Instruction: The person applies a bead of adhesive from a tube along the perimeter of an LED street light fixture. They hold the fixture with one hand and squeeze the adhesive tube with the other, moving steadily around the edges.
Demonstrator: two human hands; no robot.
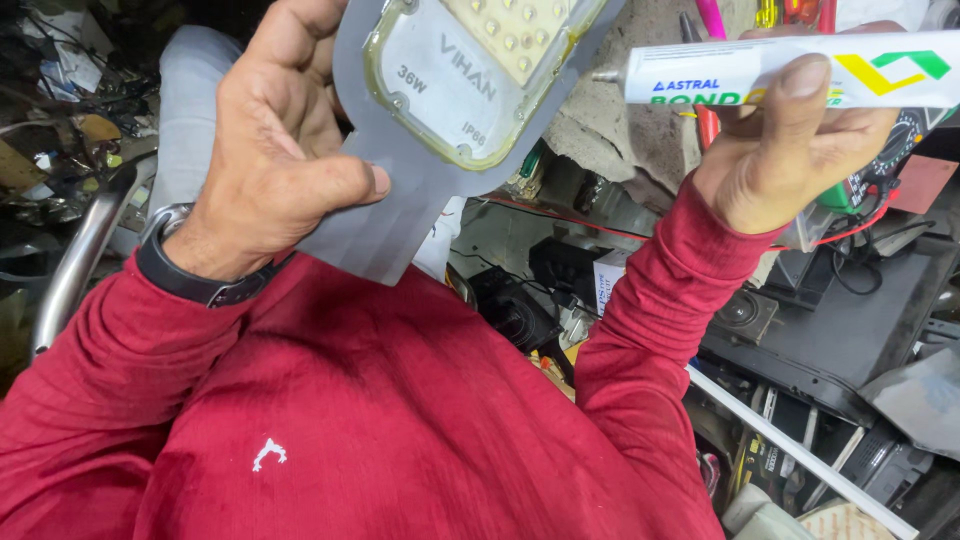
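Left hand (pixel 275 150) clamps a stiff, likely weighty grey lamp (pixel 440 110) by its flat neck; right hand (pixel 800 150) wraps a soft glue tube (pixel 790 75).

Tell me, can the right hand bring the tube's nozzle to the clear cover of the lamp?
Probably yes. The right hand holds the white adhesive tube with its nozzle toward the grey LED lamp, which the left hand holds up; nothing lies between.

Cluttered workbench (pixel 860 330) with black speaker (pixel 745 315), cables (pixel 850 275), white strip (pixel 800 455).
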